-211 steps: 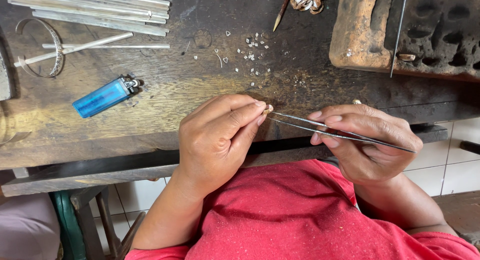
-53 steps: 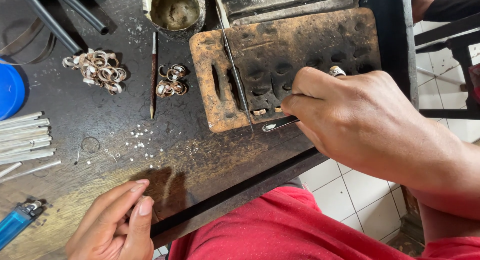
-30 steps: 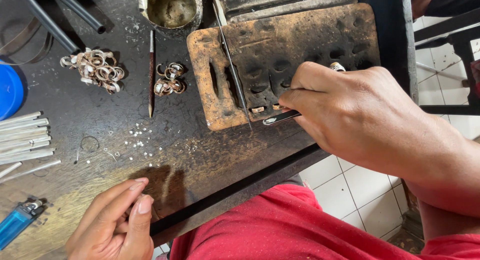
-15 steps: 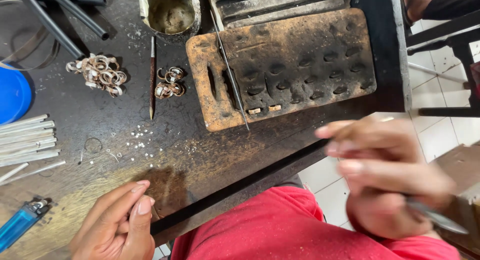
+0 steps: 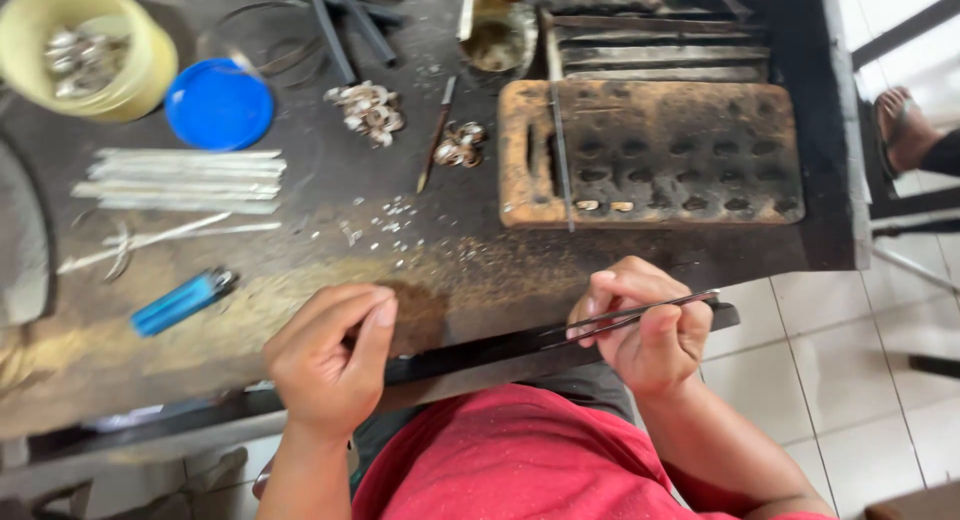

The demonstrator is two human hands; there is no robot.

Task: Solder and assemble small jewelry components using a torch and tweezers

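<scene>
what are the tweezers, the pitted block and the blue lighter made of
Tweezers in the right hand: thin grey metal, dull sheen. Pitted block: probably fire-scorched wood or charcoal, with brown edges, a blackened face and rows of dimples. Lighter: translucent blue plastic body with a shiny metal cap.

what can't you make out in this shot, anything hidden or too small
- Head view: whatever the left hand pinches is hidden by its curled fingers.
- Head view: the tweezers tips are covered by the right hand.
- Head view: the specks on the bench are too small to identify.
- Head view: the yellow cup is cut by the top edge.
</scene>
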